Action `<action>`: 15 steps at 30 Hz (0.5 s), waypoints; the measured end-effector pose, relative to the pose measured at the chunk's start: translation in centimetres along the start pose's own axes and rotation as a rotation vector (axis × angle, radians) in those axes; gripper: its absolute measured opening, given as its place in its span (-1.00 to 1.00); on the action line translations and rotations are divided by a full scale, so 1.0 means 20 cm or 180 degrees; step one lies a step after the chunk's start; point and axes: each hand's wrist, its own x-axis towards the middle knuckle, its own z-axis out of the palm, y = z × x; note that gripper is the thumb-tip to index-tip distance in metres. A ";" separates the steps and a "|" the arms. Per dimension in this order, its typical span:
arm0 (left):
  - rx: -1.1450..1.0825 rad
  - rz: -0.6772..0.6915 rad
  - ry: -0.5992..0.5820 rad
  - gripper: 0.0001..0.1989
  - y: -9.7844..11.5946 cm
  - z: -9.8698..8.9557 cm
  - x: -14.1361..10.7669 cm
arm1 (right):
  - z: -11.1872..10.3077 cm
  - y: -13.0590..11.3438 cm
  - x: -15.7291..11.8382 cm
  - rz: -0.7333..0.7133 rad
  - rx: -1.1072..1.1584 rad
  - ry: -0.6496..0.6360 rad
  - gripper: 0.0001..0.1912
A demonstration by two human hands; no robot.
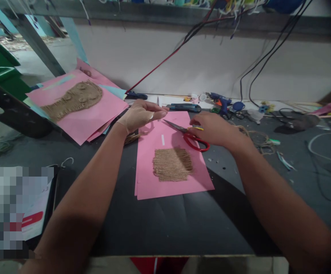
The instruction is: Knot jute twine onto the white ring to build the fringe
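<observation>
My left hand [142,115], wearing a beige wrap, is above the top of a pink sheet [148,190]. Its thumb and forefinger are pinched together; anything between them is too small to make out. My right hand [212,127] has its fingers curled on red-handled scissors [196,142], near the pivot, with a small yellow piece beside the fingertips. The blades point left towards my left hand. On the sheet lies a rough square of brown twine rows [173,164], with a short white strip [162,139] above it.
Stacked pink sheets [96,118] at left carry a larger twine shape [76,97]. A blue cutter knife [184,107] and a blue glue gun [221,101] lie at the back. Cords [256,137] and scraps are scattered right. A dark cylinder [16,106] stands far left.
</observation>
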 end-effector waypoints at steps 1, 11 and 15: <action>0.0037 -0.0031 0.0007 -0.71 0.00 0.00 0.00 | -0.01 -0.04 0.00 -0.0170 0.0102 0.0007 -0.70; 0.0089 -0.0086 -0.0055 -0.70 0.02 0.00 -0.01 | 0.20 -0.26 0.00 -0.0675 0.0229 -0.0228 -0.45; 0.0003 -0.0007 -0.0111 -0.71 0.02 0.01 -0.01 | 0.22 -0.26 0.00 -0.0598 0.0181 -0.0178 -0.42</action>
